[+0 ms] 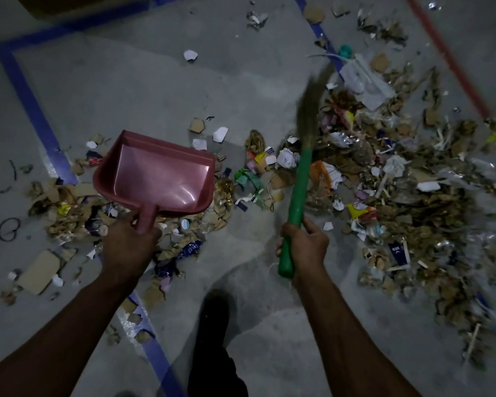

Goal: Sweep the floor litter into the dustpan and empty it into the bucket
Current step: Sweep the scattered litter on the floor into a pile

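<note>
The left hand (129, 242) is wrapped round the handle of the pink dustpan (158, 179), empty and held over litter (384, 179) spread left to far right. The right hand (304, 245) is clenched on the green broom (298, 190) — scraps look light, likely to scatter; bucket unseen.

Dustpan (158, 179) sits left of the broom (299, 181), litter (398, 173) spreads on the floor (143, 87) to the right.
</note>
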`<state>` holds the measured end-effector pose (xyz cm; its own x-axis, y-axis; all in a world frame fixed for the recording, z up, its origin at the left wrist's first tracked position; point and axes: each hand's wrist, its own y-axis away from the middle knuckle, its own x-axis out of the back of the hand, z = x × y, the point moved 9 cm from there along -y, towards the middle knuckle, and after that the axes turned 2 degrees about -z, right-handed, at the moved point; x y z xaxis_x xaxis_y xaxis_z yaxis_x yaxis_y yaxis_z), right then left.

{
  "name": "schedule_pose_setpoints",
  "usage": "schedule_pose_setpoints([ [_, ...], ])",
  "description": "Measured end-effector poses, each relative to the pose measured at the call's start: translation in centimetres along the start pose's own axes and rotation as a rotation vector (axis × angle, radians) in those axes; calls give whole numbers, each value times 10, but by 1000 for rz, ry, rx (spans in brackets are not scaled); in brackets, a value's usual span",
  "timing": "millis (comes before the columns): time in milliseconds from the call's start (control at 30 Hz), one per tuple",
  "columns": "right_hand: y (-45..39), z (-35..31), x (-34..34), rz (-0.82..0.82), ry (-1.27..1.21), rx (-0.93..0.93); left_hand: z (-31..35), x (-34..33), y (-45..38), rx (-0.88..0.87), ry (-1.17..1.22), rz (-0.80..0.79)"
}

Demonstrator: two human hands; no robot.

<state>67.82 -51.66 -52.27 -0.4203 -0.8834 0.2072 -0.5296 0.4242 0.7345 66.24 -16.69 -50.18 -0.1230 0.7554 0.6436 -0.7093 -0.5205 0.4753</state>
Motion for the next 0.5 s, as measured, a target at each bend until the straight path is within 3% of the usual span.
schedule_pose_setpoints([
  [100,14,-9,11,1,-28,65,-17,6,7,26,31,-12],
  [267,69,19,2,-138,49,148,-46,33,32,64,60,5],
  [500,169,117,-51,-407,505,218,-144,102,77,193,51,88],
])
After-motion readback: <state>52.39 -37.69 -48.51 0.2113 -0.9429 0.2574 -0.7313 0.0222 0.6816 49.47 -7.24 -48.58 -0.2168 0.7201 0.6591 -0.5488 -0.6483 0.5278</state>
